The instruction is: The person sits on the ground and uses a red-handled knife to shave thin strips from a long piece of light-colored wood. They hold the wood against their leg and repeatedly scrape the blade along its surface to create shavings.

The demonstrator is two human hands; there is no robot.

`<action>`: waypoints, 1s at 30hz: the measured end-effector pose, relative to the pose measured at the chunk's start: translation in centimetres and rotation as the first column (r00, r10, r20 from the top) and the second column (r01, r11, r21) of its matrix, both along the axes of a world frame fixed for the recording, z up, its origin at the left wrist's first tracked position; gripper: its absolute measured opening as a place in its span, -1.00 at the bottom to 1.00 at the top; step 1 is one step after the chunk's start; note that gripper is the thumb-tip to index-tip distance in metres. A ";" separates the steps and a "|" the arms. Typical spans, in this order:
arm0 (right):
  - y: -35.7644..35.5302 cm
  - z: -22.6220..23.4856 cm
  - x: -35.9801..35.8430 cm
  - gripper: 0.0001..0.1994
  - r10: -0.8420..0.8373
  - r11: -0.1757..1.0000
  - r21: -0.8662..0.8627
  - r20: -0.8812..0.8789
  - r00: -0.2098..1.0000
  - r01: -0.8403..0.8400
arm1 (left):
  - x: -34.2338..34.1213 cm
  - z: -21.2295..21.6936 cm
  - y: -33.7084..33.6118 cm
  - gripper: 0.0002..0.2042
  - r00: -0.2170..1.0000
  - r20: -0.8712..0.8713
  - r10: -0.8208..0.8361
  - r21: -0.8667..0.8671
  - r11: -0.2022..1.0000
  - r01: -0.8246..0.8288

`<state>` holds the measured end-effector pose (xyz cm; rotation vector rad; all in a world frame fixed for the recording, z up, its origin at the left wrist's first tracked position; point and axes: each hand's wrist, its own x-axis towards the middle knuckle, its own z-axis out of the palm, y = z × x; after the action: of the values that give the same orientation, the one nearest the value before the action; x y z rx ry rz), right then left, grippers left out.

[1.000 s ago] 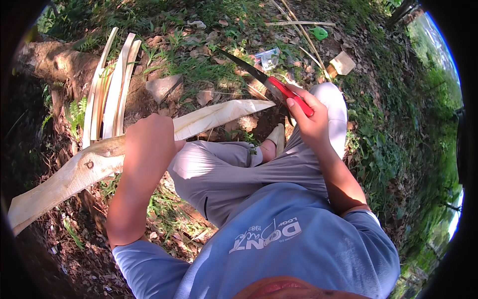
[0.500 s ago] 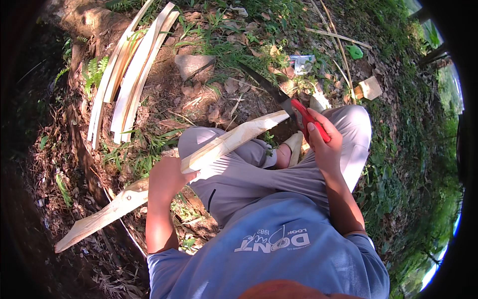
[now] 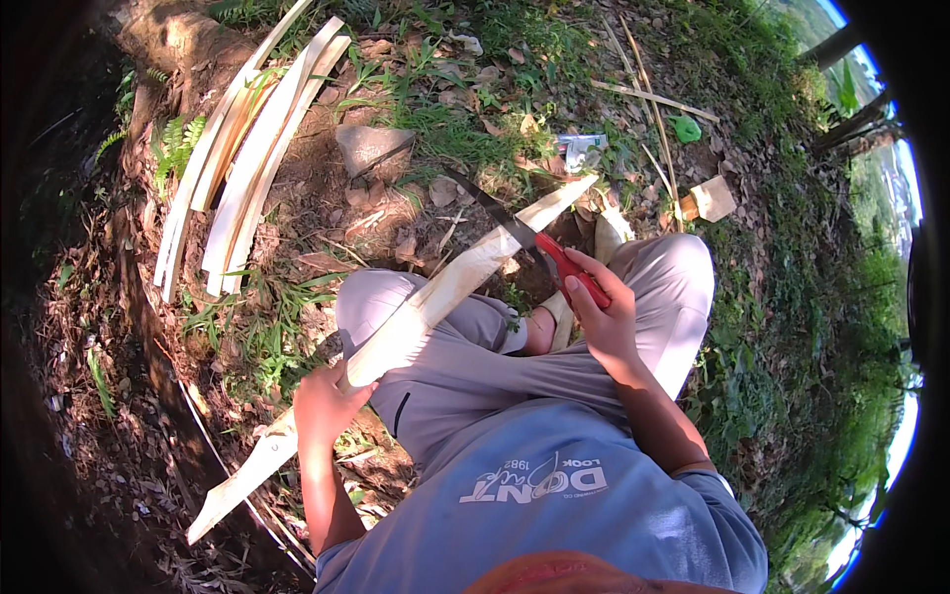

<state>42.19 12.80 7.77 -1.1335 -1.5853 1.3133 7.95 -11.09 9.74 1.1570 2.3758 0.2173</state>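
Note:
A long pale piece of split wood [image 3: 426,305] slants across my lap, its far end up beyond my knees and its near end low at the left. My left hand [image 3: 330,404] is closed round it below the middle, by my left knee. In my right hand [image 3: 606,315] is the red handle of a pruning saw [image 3: 572,270], gripped over my right leg. Its long, dark, slightly curved blade points up to the left and crosses the wood near the far end. Teeth on the blade cannot be made out.
Several pale wood strips [image 3: 259,163] lie at the upper left. A grey stone [image 3: 374,150] sits ahead, with a small printed packet [image 3: 582,150] farther right. Thin sticks [image 3: 653,99], a green plastic scrap [image 3: 685,128] and a pale wood block [image 3: 712,199] lie at the right.
The wood has slid up and to the right. My left hand has shifted slightly lower. The saw has come left and down, its blade now across the wood instead of past its end.

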 end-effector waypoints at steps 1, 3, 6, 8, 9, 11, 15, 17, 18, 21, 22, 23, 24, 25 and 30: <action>-0.3 0.2 0.0 -0.63 0.007 0.999 -0.032 0.010 1.000 -0.007 | 0.4 0.9 -0.2 -0.44 1.000 -0.009 0.017 -0.004 1.000 -0.017; -1.2 1.5 -0.8 -0.63 0.038 0.994 -0.103 0.020 0.999 -0.035 | 0.9 2.2 -1.3 -0.47 0.998 -0.055 0.038 0.003 0.999 -0.038; -1.8 0.6 -1.3 -0.64 0.055 0.997 -0.052 0.019 0.998 -0.054 | 0.2 4.1 -3.6 -0.45 0.994 -0.092 0.061 0.015 0.998 -0.060; -2.1 0.2 -1.8 -0.62 0.051 0.995 -0.090 -0.011 0.999 -0.052 | 0.1 5.6 -5.3 -0.43 0.985 -0.173 0.019 0.007 1.000 -0.018; -2.3 0.1 -2.1 -0.62 0.062 0.993 -0.097 -0.019 0.998 -0.063 | 0.0 6.6 -5.9 -0.42 0.977 -0.215 -0.003 0.002 1.000 0.004; -2.7 -0.2 -2.5 -0.62 0.086 0.990 -0.107 -0.036 0.996 -0.089 | 0.0 7.5 -6.9 -0.38 0.978 -0.208 0.001 -0.018 1.000 -0.005; -3.5 0.8 -2.7 -0.61 0.150 0.977 -0.148 -0.018 0.989 -0.151 | 0.4 8.6 -8.3 -0.33 0.976 -0.218 0.013 -0.018 1.000 -0.018; -3.6 0.1 -2.7 -0.61 0.164 0.976 -0.132 -0.062 0.985 -0.171 | 0.2 8.3 -9.3 -0.32 0.976 -0.216 0.042 -0.001 0.999 -0.043; -3.4 -0.4 -2.7 -0.62 0.164 0.980 -0.100 -0.091 0.982 -0.173 | 0.8 8.0 -9.4 -0.33 0.969 -0.246 0.027 0.064 0.998 -0.011; -3.5 -1.2 -3.0 -0.60 0.104 0.994 0.003 -0.155 0.982 -0.105 | 2.6 5.8 -8.6 -0.34 0.944 -0.328 0.024 0.051 0.999 -0.008; -3.5 -1.1 -2.9 -0.60 0.108 0.994 0.006 -0.138 0.985 -0.108 | 3.1 5.0 -8.4 -0.34 0.936 -0.352 0.000 0.042 0.999 0.016; -3.5 -1.0 -2.7 -0.60 0.114 0.993 0.009 -0.117 0.986 -0.114 | 3.8 4.1 -8.1 -0.33 0.925 -0.379 -0.011 0.057 0.998 0.036; -3.5 -0.8 -2.5 -0.59 0.122 0.992 0.012 -0.093 0.988 -0.122 | 4.7 3.6 -7.6 -0.33 0.925 -0.380 0.010 0.022 1.000 -0.002; -3.6 -0.4 -2.2 -0.59 0.121 0.993 -0.003 -0.076 0.990 -0.122 | 5.2 3.2 -7.0 -0.34 0.925 -0.380 0.033 -0.014 0.999 -0.041; -5.0 0.0 -1.3 -0.60 0.119 0.992 -0.034 -0.099 0.988 -0.123 | 5.9 2.0 -6.1 -0.33 0.918 -0.397 0.025 0.041 0.999 -0.009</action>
<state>40.88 7.76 7.77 -0.9947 -1.5833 1.4627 13.90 -17.23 11.75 1.3002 2.7440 0.0327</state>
